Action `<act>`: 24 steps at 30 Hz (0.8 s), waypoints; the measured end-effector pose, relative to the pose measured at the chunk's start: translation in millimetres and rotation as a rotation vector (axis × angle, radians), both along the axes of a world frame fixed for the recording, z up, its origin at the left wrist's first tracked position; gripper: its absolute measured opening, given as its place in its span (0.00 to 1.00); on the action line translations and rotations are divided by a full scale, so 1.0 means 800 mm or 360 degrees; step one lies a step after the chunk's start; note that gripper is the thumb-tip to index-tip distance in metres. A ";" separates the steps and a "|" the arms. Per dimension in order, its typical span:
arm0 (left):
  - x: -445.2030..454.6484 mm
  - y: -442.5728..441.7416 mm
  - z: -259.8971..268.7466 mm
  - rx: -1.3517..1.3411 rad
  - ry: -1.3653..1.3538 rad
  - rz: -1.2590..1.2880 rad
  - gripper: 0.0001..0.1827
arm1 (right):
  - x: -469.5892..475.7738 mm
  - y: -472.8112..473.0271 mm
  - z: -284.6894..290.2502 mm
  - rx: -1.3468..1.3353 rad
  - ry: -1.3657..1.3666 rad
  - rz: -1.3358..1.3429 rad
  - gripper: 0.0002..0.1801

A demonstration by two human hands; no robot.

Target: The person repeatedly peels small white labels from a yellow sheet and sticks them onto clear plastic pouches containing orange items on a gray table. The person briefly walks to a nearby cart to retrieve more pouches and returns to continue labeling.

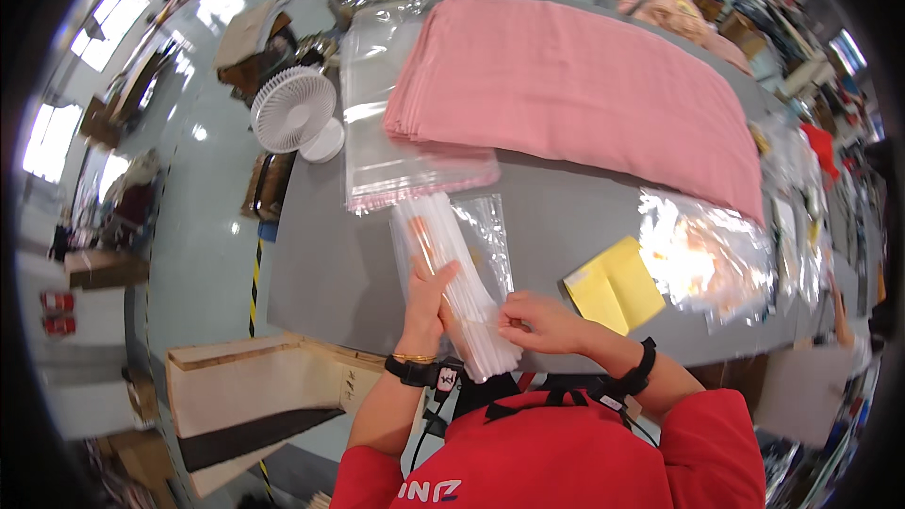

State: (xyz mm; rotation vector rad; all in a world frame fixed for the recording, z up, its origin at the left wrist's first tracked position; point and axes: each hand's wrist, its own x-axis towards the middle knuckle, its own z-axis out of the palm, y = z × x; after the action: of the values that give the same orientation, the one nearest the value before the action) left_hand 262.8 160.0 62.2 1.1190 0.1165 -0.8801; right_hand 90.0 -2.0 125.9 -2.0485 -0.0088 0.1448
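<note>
My left hand (430,297) grips a long bundle of folded white material (463,276), partly wrapped in clear plastic, with an orange patch near its far end. At the bundle's near right side, my right hand (530,322) pinches something thin; whether it is plastic film or a band I cannot tell. A clear plastic bag (495,226) lies on the grey table under the bundle. Beyond it are a stack of large clear plastic bags (378,120) and a tall stack of folded pink cloth (573,78). A yellow sheet (615,285) lies to the right.
Filled clear bags (707,254) lie on the table's right side. A white desk fan (293,109) stands at the left edge. An open cardboard box (261,382) is below the table's near left edge. Other people are at the far right.
</note>
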 end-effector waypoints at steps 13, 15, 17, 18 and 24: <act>0.060 -0.056 0.017 -0.0102 -0.0573 0.0913 0.36 | -0.121 -0.092 -0.069 -0.0052 -0.0502 0.0712 0.06; 0.051 -0.040 0.030 -0.0119 -0.0637 0.0808 0.35 | -0.180 -0.129 -0.074 -0.0143 -0.0418 0.0234 0.07; 0.009 -0.027 0.038 -0.0102 -0.0756 0.0690 0.33 | -0.259 -0.165 -0.064 -0.0458 -0.0259 -0.0211 0.08; -0.022 -0.024 0.041 -0.0101 -0.0819 0.0624 0.33 | -0.306 -0.177 -0.056 -0.0583 -0.0186 -0.0449 0.09; -0.217 -0.057 0.031 -0.0310 -0.0717 0.0504 0.31 | -0.615 -0.209 0.017 -0.1130 0.1587 -0.0831 0.07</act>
State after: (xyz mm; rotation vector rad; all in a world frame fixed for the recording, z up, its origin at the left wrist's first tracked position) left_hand 89.3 114.6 86.6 1.0544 -0.1591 -0.3367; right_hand -401.7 -169.3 139.8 -2.3509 1.3366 0.9179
